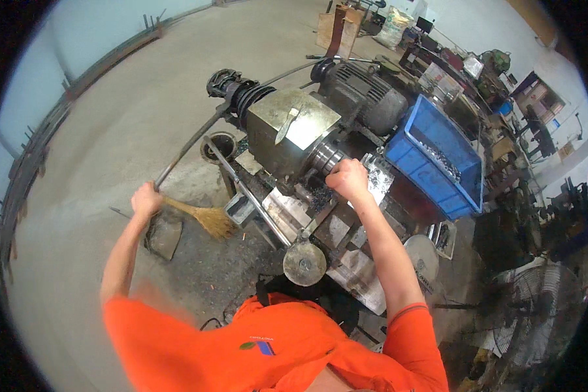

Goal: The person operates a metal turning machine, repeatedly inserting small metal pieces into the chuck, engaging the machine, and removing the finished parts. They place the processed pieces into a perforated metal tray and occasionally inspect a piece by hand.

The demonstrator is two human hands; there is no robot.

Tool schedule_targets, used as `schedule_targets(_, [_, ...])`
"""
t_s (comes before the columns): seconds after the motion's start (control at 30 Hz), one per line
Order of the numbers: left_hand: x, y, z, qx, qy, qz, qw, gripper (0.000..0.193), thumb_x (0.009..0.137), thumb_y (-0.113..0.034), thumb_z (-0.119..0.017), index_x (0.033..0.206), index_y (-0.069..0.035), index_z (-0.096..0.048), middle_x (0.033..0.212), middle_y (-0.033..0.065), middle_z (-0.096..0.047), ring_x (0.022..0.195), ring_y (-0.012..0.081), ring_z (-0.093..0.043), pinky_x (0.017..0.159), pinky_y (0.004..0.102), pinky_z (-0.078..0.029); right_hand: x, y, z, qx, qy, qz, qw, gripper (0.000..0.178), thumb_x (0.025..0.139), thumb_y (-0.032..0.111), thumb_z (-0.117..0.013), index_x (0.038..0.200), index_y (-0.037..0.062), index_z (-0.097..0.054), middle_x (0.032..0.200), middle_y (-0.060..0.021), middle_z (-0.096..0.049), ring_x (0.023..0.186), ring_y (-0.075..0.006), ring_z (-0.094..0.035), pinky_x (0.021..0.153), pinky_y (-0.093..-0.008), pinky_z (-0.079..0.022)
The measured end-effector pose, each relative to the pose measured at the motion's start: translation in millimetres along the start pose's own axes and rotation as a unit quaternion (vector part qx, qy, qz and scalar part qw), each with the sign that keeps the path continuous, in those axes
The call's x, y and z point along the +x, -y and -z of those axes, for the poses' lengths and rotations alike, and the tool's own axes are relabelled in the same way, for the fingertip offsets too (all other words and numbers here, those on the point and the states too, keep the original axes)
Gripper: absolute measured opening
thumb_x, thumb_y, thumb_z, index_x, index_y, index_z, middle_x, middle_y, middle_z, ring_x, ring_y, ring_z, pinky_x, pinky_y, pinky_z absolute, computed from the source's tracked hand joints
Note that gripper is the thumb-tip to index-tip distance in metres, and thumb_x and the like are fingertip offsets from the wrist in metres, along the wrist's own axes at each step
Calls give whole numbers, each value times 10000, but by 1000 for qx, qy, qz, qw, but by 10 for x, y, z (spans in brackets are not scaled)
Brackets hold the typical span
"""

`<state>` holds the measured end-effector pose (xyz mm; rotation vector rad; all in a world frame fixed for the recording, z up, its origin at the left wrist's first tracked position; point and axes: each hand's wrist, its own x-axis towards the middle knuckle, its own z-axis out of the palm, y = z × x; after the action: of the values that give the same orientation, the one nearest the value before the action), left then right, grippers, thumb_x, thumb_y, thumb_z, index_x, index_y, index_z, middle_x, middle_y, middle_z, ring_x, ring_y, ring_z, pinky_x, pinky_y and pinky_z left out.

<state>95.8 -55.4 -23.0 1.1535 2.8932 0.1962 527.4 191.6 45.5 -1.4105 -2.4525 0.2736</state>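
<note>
My left hand (147,199) is closed round the lower end of a long metal lever (196,138). The lever slopes up to the pulley end of a small lathe (262,134). At the lathe's other end, my right hand (348,179) is closed, its fingers at the mouth of the steel chuck (325,157). Whatever sits between those fingers is hidden by the hand. A flat brush (286,126) lies on top of the headstock. Metal chips are scattered on the machine bed below the chuck.
A blue plastic bin (415,166) holding small metal pieces stands right of the chuck. Behind the headstock sits an electric motor (366,98). A straw broom (210,219) lies by my left hand. A round metal disc (304,264) is near my body. A caged fan (532,313) stands right.
</note>
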Motion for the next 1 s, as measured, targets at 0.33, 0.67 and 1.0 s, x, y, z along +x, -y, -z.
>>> schedule_targets(0.33, [-198, -244, 11, -38, 105, -134, 985, 348, 691, -311, -630, 866, -13, -592, 877, 213, -619, 868, 377, -591, 740, 464, -466, -66, -33, 65, -91, -65, 30, 993, 212, 531, 197, -614, 593, -3, -644, 661, -231, -605, 685, -374, -610, 680, -414, -504])
schedule_targets(0.67, [227, -644, -245, -297, 144, -144, 933, 130, 747, -104, -567, 770, 24, -570, 522, 111, -550, 425, 187, -565, 435, 316, -470, -181, -1380, 1351, -79, -231, -105, 964, 412, 562, 177, -624, 965, 128, -693, 1228, -201, -483, 1103, -363, -470, 956, -380, -392])
schedule_targets(1.0, [410, -389, -507, -490, 213, -114, 838, 298, 821, -203, -629, 1006, 14, -542, 667, 83, -554, 544, 172, -574, 489, 319, -516, -1841, -1732, 1234, 34, -254, -98, 962, 425, 571, 118, -593, 986, 45, -654, 1161, -184, -559, 926, -250, -599, 800, -308, -467])
